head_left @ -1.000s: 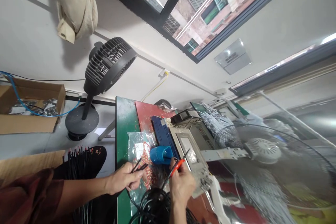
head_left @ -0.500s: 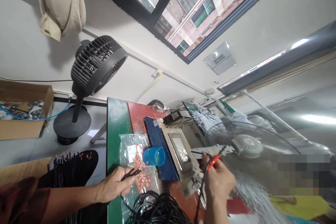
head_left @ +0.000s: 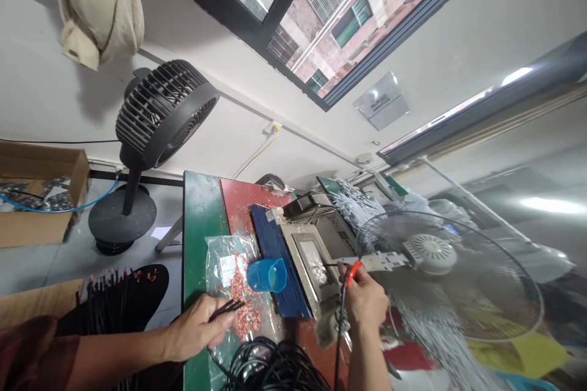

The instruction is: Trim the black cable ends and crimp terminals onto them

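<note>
Cables, slim and black point(head_left: 230, 306), sit pinched in the left hand point(head_left: 199, 327), low and left of centre, thumb pressing them against curled fingers while their ends poke out to the right. And across to the lower right of centre, the right hand point(head_left: 365, 298) has its thumb and fingers closed around a curved red-orange piece point(head_left: 352, 273), too small to make out fully; one black cable strand point(head_left: 338, 348) hangs from that grip towards the bottom edge. Between the two hands, at bottom centre, lies a loose, tangled coil of black cable point(head_left: 275, 366). Just above the left hand there's a clear plastic bag point(head_left: 214, 284) strewn with tiny red and yellow bits point(head_left: 247, 317), and a bright blue cylindrical cup point(head_left: 266, 275) tipped on its side next to them. All this on a green tabletop point(head_left: 195, 214) partly covered by a flat red sheet point(head_left: 238, 198). Right of the cup, a beige boxy machine with a pale window point(head_left: 315, 261) sits near the right hand, and a wire-caged fan point(head_left: 431, 253) fills the right side. Lower left, more black lengths with reddish tips point(head_left: 98, 299) stand bunched together.
</note>
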{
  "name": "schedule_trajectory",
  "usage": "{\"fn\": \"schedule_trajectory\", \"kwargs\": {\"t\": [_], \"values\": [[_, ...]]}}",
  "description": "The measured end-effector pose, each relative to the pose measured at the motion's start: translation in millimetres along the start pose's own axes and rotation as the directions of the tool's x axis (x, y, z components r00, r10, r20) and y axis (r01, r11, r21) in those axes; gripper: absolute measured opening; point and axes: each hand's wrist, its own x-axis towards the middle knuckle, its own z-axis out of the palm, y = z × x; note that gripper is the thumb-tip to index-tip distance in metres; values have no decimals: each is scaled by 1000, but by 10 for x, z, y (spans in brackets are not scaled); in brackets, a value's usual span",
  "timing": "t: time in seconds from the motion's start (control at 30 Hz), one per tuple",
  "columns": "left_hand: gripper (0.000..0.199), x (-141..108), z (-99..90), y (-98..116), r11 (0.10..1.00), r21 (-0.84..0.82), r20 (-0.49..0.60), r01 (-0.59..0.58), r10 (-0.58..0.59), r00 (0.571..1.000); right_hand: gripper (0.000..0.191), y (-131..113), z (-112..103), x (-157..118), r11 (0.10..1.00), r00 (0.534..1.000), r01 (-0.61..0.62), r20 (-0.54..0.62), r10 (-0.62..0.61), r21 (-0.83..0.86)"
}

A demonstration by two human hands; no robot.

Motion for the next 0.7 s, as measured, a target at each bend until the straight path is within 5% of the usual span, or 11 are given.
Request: {"fn": "schedule_trajectory", "kwargs": {"t": [0.7], "values": [[51,0,-3,68,1000,14,6,6,-6,1000,43,31,46,-9,999,999,48,-17,-48,7]]}}
